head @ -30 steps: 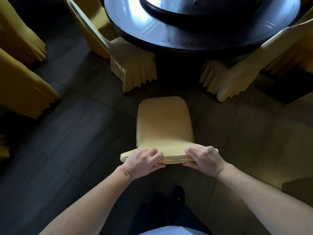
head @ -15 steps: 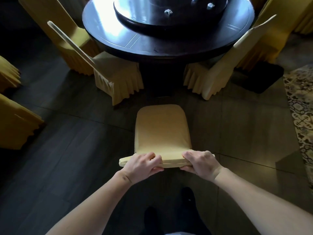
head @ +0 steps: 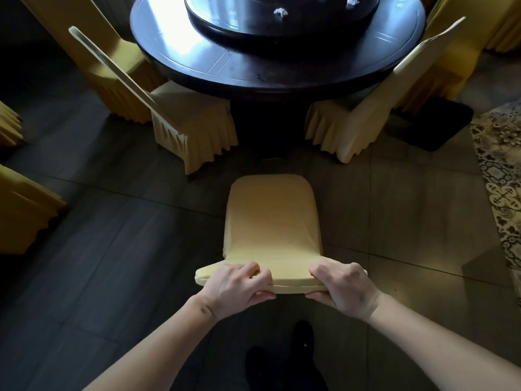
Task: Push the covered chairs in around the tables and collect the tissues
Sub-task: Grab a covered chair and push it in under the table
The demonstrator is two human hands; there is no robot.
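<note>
A yellow-covered chair stands in front of me, facing the round dark table, with a gap of floor between its seat and the table. My left hand grips the top edge of its backrest on the left. My right hand grips the same edge on the right. Two crumpled white tissues lie on the dark turntable in the table's middle.
Two covered chairs flank the gap at the table, the left chair and the right chair. More yellow chairs stand at the far left. A patterned rug lies on the right. My dark shoes show below.
The view has tilted up and drawn back, so more of the table and both tissues show. Both hands keep their grip on the backrest; the chair sits a little farther from the table.
</note>
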